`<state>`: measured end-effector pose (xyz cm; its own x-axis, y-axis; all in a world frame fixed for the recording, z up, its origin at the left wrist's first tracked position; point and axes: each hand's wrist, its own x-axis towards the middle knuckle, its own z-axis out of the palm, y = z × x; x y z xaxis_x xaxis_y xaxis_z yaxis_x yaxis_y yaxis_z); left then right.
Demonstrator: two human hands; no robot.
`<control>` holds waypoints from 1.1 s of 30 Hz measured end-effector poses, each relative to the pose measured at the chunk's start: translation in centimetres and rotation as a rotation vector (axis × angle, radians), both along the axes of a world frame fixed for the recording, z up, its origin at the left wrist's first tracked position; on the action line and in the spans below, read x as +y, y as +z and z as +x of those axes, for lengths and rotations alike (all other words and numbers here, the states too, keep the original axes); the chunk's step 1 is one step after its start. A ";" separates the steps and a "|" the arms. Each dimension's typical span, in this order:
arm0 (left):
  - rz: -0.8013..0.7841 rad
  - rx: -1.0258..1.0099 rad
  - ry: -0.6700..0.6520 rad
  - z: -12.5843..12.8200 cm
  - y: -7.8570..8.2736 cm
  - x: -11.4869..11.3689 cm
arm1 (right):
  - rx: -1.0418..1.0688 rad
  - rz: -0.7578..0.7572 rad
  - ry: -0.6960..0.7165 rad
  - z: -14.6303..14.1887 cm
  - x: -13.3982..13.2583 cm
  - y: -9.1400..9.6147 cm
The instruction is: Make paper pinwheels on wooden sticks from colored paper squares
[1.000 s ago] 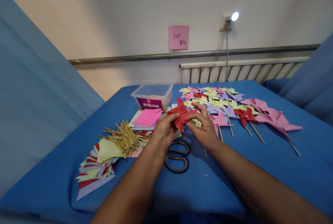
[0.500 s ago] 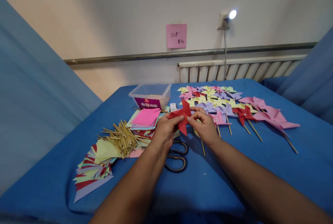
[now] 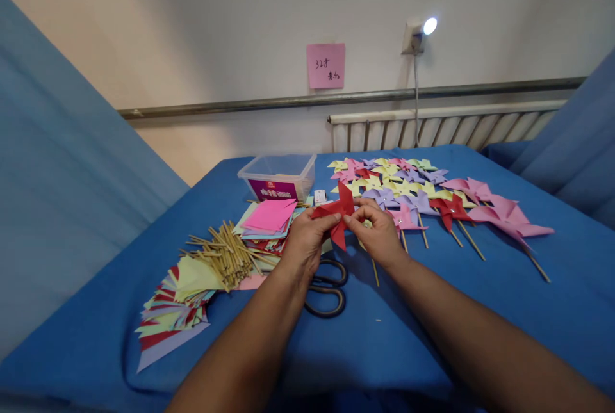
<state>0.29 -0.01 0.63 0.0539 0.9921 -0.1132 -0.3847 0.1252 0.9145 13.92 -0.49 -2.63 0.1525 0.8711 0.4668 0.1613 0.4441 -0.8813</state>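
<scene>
A red paper pinwheel [image 3: 344, 200] is held up between my two hands, its folded blades spread. My left hand [image 3: 307, 234] is closed on its left side, the thumb lying near the centre. From the right, my right hand [image 3: 377, 230] pinches close to the pinwheel's middle with thumb and forefinger; whether a pin is between them is too small to tell. Under my left wrist lie scissors [image 3: 331, 301], their dark handles showing and the blades hidden. Beyond my hands, finished pinwheels [image 3: 418, 205] on sticks lie in rows, in several colours.
Left of my hands are a pile of thin sticks [image 3: 225, 256], a fan of coloured paper [image 3: 168, 317] and a paper stack topped by a pink sheet [image 3: 270, 216]. A clear plastic box [image 3: 302, 176] and a small white box [image 3: 319, 196] stand behind. Blue cloth [image 3: 480, 336] covers the table.
The red pinwheel has shifted very slightly to the right in my hands. Both hands keep nearly the same grip, and the things on the table stay put.
</scene>
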 end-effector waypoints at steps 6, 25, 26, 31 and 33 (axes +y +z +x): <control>-0.005 0.013 0.001 0.0 0.1 0.0 | 0.027 -0.033 0.033 0.0 0.0 -0.1; 0.065 0.246 -0.075 -0.5 0.5 -0.2 | 0.458 -0.353 0.407 0.7 0.1 1.5; 0.050 0.209 -0.086 -0.4 0.5 -0.2 | 0.470 -0.350 0.389 0.7 0.2 1.4; -0.093 0.044 -0.144 -0.3 0.6 -0.2 | 0.504 -0.308 0.285 0.6 0.6 0.6; -0.111 0.033 -0.156 -0.3 0.6 -0.3 | 0.497 -0.281 0.266 0.4 0.7 0.2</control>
